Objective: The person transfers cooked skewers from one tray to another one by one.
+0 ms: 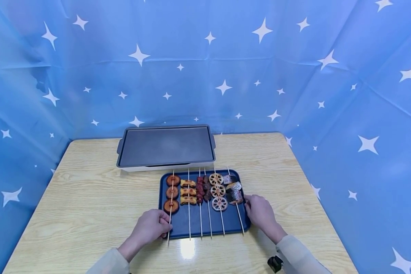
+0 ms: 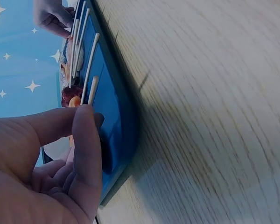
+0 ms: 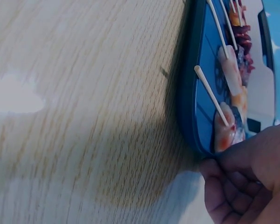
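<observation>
A dark blue tray [image 1: 231, 224] bears several food skewers lying side by side. My left hand [image 1: 150, 228] is at its near left corner, where thumb and forefinger pinch the lower stick of the mushroom skewer [image 1: 172, 192], threaded with brown round pieces; in the left wrist view the stick's pale end [image 2: 93, 91] pokes out past the fingertips. At the right rim, my right hand [image 1: 260, 210] grips the tray's edge between thumb and curled fingers, beside the fish skewer [image 1: 234, 196]. The lotus root skewer [image 1: 218, 190] lies just left of that.
Behind the tray stands a flat black griddle [image 1: 168, 144] with side handles on a white base. Between the outer skewers lie a yellow-piece skewer [image 1: 188, 191] and two dark red meat skewers [image 1: 200, 189]. A wooden table [image 1: 78, 201] is backed by a blue starry curtain [image 1: 191, 76].
</observation>
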A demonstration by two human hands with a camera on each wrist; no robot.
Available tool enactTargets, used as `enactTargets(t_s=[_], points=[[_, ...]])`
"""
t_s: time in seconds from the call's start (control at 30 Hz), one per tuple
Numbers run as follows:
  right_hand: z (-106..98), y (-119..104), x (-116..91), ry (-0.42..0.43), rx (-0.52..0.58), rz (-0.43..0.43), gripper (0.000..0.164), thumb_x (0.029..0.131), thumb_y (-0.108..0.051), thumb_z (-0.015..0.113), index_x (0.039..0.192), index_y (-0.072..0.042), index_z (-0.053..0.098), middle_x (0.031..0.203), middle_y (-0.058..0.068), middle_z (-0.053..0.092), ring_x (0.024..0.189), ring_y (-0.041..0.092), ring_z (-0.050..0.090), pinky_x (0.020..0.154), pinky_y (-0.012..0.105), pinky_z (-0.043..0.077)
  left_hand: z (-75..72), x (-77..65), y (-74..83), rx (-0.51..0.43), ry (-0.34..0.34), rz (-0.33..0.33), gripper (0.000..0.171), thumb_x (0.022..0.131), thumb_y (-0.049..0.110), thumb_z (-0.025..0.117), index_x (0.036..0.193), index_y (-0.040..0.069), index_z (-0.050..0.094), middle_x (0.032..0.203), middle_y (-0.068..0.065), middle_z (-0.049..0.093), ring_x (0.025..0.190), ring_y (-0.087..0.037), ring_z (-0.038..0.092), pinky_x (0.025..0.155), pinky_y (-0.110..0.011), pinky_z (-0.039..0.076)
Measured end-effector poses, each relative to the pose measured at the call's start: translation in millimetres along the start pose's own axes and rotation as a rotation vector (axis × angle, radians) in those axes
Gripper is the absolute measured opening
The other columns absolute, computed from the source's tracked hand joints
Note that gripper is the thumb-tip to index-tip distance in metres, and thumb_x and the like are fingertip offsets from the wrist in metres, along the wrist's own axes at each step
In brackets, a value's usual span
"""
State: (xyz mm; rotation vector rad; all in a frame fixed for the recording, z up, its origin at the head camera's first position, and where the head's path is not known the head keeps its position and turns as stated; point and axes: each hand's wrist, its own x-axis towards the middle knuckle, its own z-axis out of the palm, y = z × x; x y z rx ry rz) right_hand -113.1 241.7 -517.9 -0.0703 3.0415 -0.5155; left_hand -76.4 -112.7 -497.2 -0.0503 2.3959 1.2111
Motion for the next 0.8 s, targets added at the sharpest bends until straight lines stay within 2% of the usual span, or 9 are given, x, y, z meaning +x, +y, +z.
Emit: enactTargets(t_s=[0.17,0.33,0.63,0.8], points=[[0.1,-1.0,0.5,-0.009,0.007,0.010,0.031,0.086,-0.005,0.065,0.116,-0.002,0.070,0.094,0.013,0.074,0.060,0.014,0.056,0.049,0.029,0.043,0.0,1.3,0.1,0.028,-0.005,-0.011,0.008,0.081,0.011,0.074,0.084,0.007,0.067,0.068,0.002,0.068,0.055,-0.011,0.062,0.050,-0.027,0.050],[0.0,0.0,-0.4,0.001,-0.005,0.000,0.030,0.085,-0.005,0.066,0.115,-0.003,0.071,0.091,0.012,0.074,0.063,0.015,0.058,0.051,0.031,0.046,-0.5,1.1,1.9,0.033,-0.020,-0.023,0.008,0.081,0.012,0.073,0.084,0.007,0.067,0.067,0.001,0.067,0.054,-0.012,0.062,0.049,-0.027,0.051],[-0.2,1.5,-1.1,0.002,-0.004,0.002,0.030,0.085,-0.005,0.066,0.115,-0.003,0.071,0.091,0.012,0.074,0.060,0.015,0.058,0.050,0.031,0.045,-1.9,2.1,3.1,0.030,-0.036,-0.017,0.009,0.082,0.014,0.073,0.084,0.007,0.067,0.070,0.001,0.067,0.055,-0.012,0.062,0.050,-0.029,0.054],[0.8,1.7,-1.0,-0.002,0.006,0.005,0.031,0.086,-0.005,0.066,0.116,-0.003,0.071,0.093,0.013,0.074,0.059,0.013,0.055,0.049,0.029,0.043,-3.2,3.4,0.7,0.041,-0.019,0.001,0.009,0.084,0.016,0.072,0.084,0.008,0.068,0.071,0.001,0.067,0.054,-0.011,0.061,0.049,-0.029,0.053]])
